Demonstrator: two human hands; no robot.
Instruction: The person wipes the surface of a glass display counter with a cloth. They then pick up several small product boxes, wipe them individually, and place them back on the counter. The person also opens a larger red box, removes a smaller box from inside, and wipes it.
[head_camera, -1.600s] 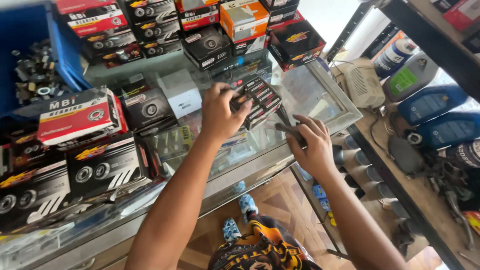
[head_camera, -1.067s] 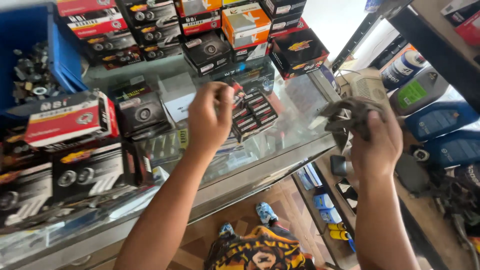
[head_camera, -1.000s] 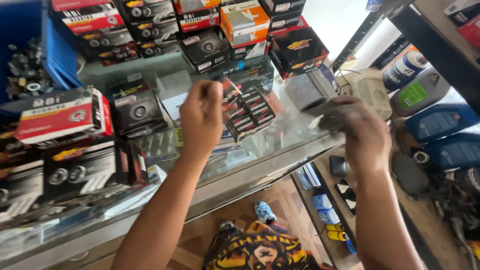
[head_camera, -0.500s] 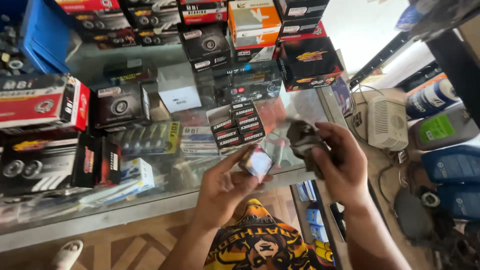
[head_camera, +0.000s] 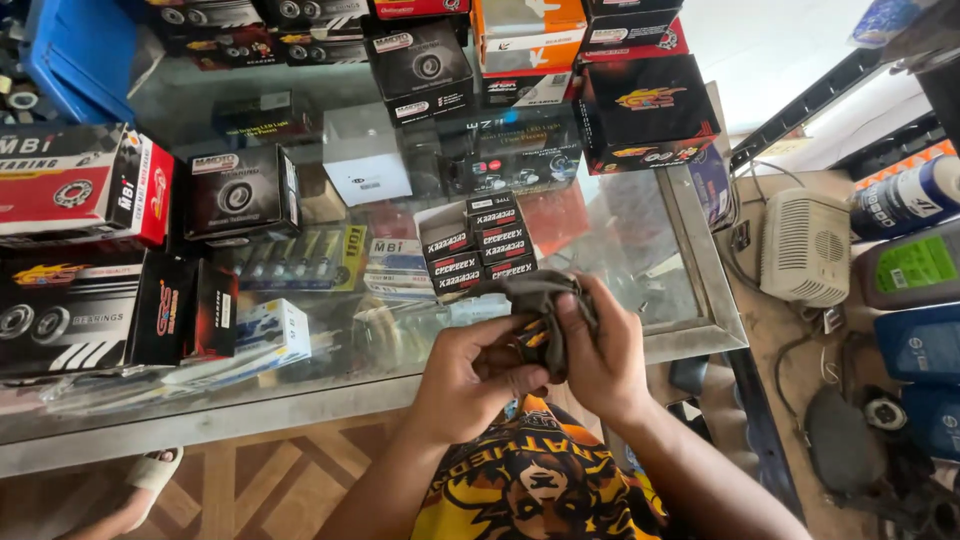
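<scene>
My left hand and my right hand are pressed together just in front of the glass counter, both wrapped around a crumpled grey-brown cloth. The cloth bunches up between my fingers and covers whatever is inside it. Right behind my hands, on the glass, lie several small black and red boxes in two short rows.
Black, red and orange bearing boxes are stacked along the back and left of the counter, with a blue bin at the far left. A white vented device and oil bottles sit on the wooden shelf to the right.
My left hand came back from the small boxes on the glass and my right hand brought the cloth in from the right. Both hands now meet on the cloth near my body.
</scene>
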